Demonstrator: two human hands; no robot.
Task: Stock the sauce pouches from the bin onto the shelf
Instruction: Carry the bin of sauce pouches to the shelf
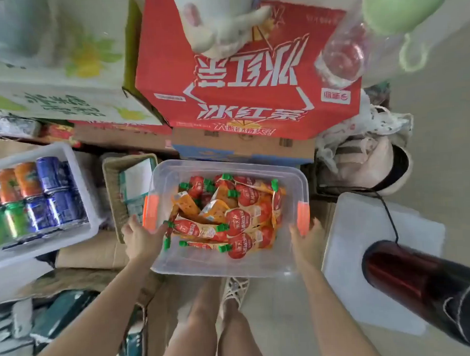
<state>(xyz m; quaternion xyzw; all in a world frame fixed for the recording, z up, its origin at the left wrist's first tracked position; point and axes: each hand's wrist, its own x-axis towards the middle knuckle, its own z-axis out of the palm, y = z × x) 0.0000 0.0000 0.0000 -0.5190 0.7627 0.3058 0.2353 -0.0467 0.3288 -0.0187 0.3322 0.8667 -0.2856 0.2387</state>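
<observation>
Clear plastic bin [226, 264] holds tomato sauce pouches [238, 223], none out yet. Left hand [141, 239] open, fingers straight against bin's left wall; right hand [306, 238] beside bin's right orange latch [303, 219], grip cannot tell. Shelf unseen. Likely step: lifting bin; next needs firm two-sided hold.

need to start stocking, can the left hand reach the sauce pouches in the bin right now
Likely yes: the bin is open-topped, and the left hand sits at its rim beside the pouches.

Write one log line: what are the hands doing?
left hand: flat against left wall of clear plastic bin | right hand: by right orange latch, grip hidden | red-orange green-capped sauce pouches: inside bin
</observation>
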